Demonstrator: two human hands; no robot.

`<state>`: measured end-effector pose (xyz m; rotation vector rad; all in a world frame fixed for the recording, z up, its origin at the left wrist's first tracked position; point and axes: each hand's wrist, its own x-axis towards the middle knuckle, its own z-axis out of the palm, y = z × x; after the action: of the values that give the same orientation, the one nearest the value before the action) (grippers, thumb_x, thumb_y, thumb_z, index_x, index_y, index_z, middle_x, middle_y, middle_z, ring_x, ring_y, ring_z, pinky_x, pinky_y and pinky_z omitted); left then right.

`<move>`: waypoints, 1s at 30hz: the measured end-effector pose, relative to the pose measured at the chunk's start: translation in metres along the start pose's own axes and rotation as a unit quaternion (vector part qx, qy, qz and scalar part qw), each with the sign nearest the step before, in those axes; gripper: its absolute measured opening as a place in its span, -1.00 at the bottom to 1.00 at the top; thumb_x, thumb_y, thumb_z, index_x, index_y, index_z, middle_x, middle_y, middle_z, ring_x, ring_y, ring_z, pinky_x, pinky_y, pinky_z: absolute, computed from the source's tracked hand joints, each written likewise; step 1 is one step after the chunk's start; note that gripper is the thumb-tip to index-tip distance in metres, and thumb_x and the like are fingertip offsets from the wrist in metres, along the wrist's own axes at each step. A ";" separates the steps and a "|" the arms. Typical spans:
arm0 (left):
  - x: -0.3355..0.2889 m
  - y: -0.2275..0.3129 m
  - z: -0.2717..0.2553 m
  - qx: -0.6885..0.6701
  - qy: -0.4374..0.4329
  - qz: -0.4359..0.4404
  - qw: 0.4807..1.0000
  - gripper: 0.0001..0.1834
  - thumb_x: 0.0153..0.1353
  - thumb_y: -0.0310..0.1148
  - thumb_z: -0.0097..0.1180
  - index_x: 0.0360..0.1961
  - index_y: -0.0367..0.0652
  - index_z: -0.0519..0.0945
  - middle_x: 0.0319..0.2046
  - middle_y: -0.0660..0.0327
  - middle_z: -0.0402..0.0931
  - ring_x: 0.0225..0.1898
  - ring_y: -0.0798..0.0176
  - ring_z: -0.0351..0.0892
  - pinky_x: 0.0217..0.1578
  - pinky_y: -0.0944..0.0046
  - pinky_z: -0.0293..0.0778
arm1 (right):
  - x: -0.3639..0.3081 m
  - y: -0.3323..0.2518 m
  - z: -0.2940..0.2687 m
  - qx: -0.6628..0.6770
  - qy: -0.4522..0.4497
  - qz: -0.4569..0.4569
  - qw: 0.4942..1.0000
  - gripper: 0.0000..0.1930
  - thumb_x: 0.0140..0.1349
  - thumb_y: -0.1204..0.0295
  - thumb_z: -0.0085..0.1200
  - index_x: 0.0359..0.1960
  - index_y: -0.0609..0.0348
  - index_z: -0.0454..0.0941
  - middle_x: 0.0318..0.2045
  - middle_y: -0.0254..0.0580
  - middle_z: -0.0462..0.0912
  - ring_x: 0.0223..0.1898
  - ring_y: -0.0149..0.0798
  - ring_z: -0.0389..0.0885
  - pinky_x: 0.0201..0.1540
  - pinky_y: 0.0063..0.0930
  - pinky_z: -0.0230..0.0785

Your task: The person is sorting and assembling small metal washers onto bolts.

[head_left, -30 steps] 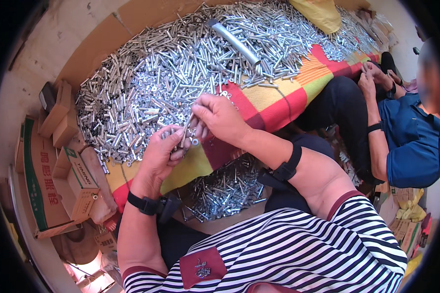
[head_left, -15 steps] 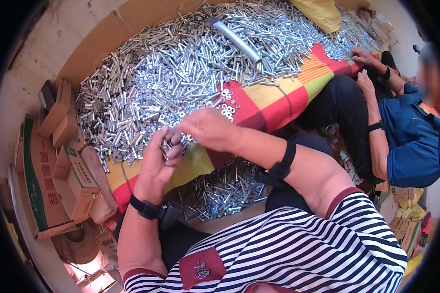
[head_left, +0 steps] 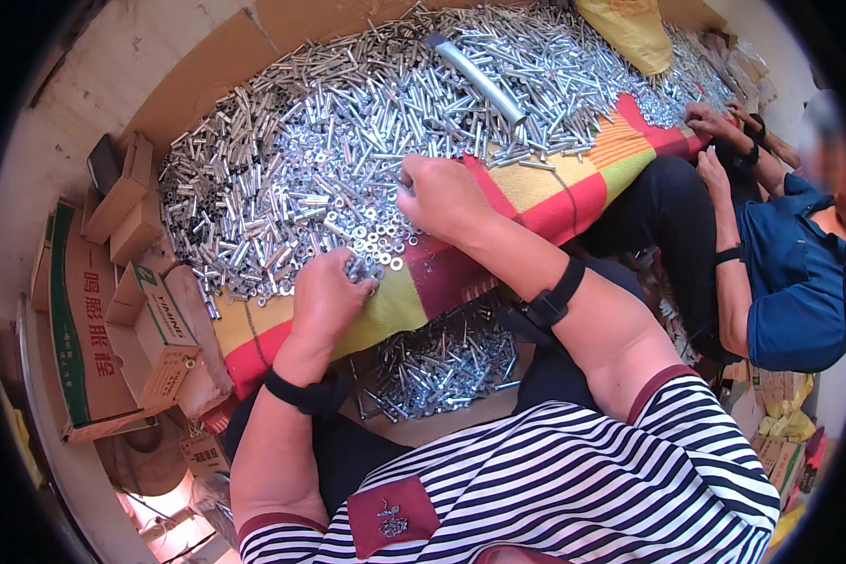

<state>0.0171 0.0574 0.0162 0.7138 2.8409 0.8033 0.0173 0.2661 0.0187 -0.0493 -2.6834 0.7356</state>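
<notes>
A wide heap of shiny metal sleeves and bolts point(head_left: 385, 122) covers the checked cloth point(head_left: 536, 197). At its near edge my left hand point(head_left: 329, 293) is turned palm down, its fingers curled about small silvery metal parts point(head_left: 363, 267) whose exact kind is hard to make out. A loose cluster of flat washers point(head_left: 378, 239) lies between my hands. Farther right, my right hand point(head_left: 446, 195) rests at the edge of the heap with bent fingers. Its fingertips are hidden behind the hand, so what they hold does not show.
Below the cloth's near edge, a box of long bolts point(head_left: 442, 367) sits between my knees. A metal tube point(head_left: 479, 80) lies on the heap. Cardboard boxes point(head_left: 99, 329) stand at the left, a yellow sack point(head_left: 634, 33) at the back. A co-worker in blue point(head_left: 790, 273) sits at the right.
My hands, close together before, have parted: the right went up and right, the left turned from palm up to palm down. The loose washers now lie farther left, nearer my left hand.
</notes>
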 end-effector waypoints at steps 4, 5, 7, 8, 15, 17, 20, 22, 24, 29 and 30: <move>0.007 -0.009 0.004 -0.036 0.030 0.032 0.998 -0.78 -0.03 -0.32 0.34 -0.44 -0.23 0.59 -0.62 0.22 0.51 -0.64 0.34 0.45 -0.61 0.32 0.37 | -0.007 -0.006 -0.001 0.196 -0.016 0.024 0.980 -0.86 0.15 0.44 0.11 -0.47 0.27 0.51 -0.59 -0.10 0.60 -0.55 -0.25 0.64 -0.50 -0.38 0.45; 0.007 -0.011 0.002 -0.036 0.031 0.033 0.998 -0.78 -0.03 -0.32 0.34 -0.44 -0.23 0.59 -0.62 0.22 0.51 -0.64 0.34 0.45 -0.61 0.32 0.37 | -0.010 -0.009 -0.003 0.307 -0.045 0.045 0.950 -0.86 0.19 0.45 0.09 -0.44 0.28 0.51 -0.59 -0.18 0.59 -0.57 -0.35 0.62 -0.53 -0.46 0.43; 0.011 -0.001 -0.012 -0.480 -0.100 -0.230 0.841 -0.81 0.12 -0.31 0.24 -0.38 -0.21 0.56 -0.70 0.30 0.41 -0.71 0.43 0.35 -0.78 0.39 0.14 | -0.018 -0.014 -0.009 0.412 -0.068 0.068 0.906 -0.86 0.23 0.46 0.08 -0.41 0.30 0.52 -0.58 -0.25 0.58 -0.59 -0.45 0.60 -0.57 -0.55 0.41; 0.011 0.001 -0.014 -0.570 -0.118 -0.232 0.779 -0.86 0.24 -0.33 0.13 -0.33 -0.17 0.49 -0.66 0.40 0.31 -0.73 0.61 0.18 -0.82 0.54 -0.08 | -0.021 -0.017 -0.011 0.462 -0.051 0.077 0.882 -0.88 0.25 0.48 0.06 -0.38 0.30 0.52 -0.57 -0.28 0.58 -0.58 -0.47 0.59 -0.56 -0.59 0.41; 0.009 0.004 -0.003 -0.767 -0.123 -0.280 0.564 -0.85 0.30 -0.36 0.03 -0.39 -0.14 0.39 -0.58 0.35 0.31 -0.72 0.57 0.16 -0.82 0.58 -0.04 | -0.048 -0.028 -0.016 0.452 0.021 -0.057 0.890 -0.92 0.17 0.57 0.12 -0.31 0.30 0.52 -0.46 -0.22 0.59 -0.58 -0.40 0.59 -0.55 -0.56 0.43; 0.009 0.007 -0.002 -0.774 -0.131 -0.289 0.548 -0.83 0.30 -0.33 0.03 -0.39 -0.15 0.38 -0.57 0.34 0.32 -0.72 0.57 0.16 -0.83 0.59 -0.04 | -0.051 -0.022 -0.013 0.238 0.110 -0.296 0.918 -0.86 0.09 0.58 0.17 -0.29 0.26 0.54 -0.45 -0.17 0.59 -0.52 -0.26 0.63 -0.52 -0.49 0.47; 0.005 0.009 -0.002 -0.789 -0.122 -0.306 0.518 -0.82 0.27 -0.31 0.05 -0.41 -0.13 0.39 -0.57 0.33 0.33 -0.74 0.57 0.15 -0.83 0.59 -0.03 | -0.055 -0.022 -0.016 0.130 0.101 -0.346 0.924 -0.80 0.09 0.47 0.13 -0.23 0.24 0.55 -0.38 -0.17 0.59 -0.42 -0.19 0.64 -0.48 -0.40 0.49; 0.004 0.007 -0.001 -0.794 -0.144 -0.297 0.510 -0.83 0.28 -0.31 0.05 -0.40 -0.14 0.40 -0.57 0.33 0.34 -0.74 0.58 0.16 -0.83 0.59 -0.04 | -0.052 -0.023 -0.010 0.030 0.128 -0.391 0.911 -0.70 0.07 0.37 0.07 -0.18 0.26 0.55 -0.30 -0.20 0.58 -0.40 -0.24 0.64 -0.45 -0.39 0.49; 0.001 0.002 0.002 -0.794 -0.157 -0.297 0.507 -0.85 0.27 -0.32 -0.01 -0.38 -0.17 0.44 -0.49 0.24 0.46 -0.73 0.53 0.23 -0.85 0.60 0.02 | -0.049 -0.027 -0.009 0.029 0.105 -0.361 0.926 -0.69 0.05 0.38 0.07 -0.17 0.27 0.55 -0.32 -0.20 0.56 -0.42 -0.24 0.62 -0.45 -0.39 0.48; 0.009 -0.015 -0.006 -0.824 -0.179 -0.257 0.472 -0.83 0.19 -0.34 -0.08 -0.38 -0.23 0.46 -0.27 0.01 0.55 -0.62 0.37 0.41 -0.87 0.56 0.18 | -0.032 -0.014 -0.023 -0.075 0.049 -0.193 0.977 -0.80 -0.01 0.49 0.04 -0.31 0.26 0.54 -0.39 -0.13 0.51 -0.44 -0.12 0.55 -0.40 -0.30 0.43; 0.012 -0.018 -0.013 -0.840 -0.165 -0.240 0.457 -0.85 0.19 -0.36 -0.06 -0.38 -0.23 0.46 -0.34 0.07 0.50 -0.59 0.38 0.40 -0.87 0.55 0.17 | -0.027 -0.002 -0.026 -0.103 0.038 -0.162 0.981 -0.85 -0.03 0.52 0.03 -0.38 0.24 0.52 -0.41 -0.10 0.49 -0.43 -0.08 0.54 -0.37 -0.27 0.42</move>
<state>-0.0039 0.0430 0.0182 -0.2906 0.6291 2.1228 0.0514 0.2740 0.0316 0.2956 -2.5936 0.3468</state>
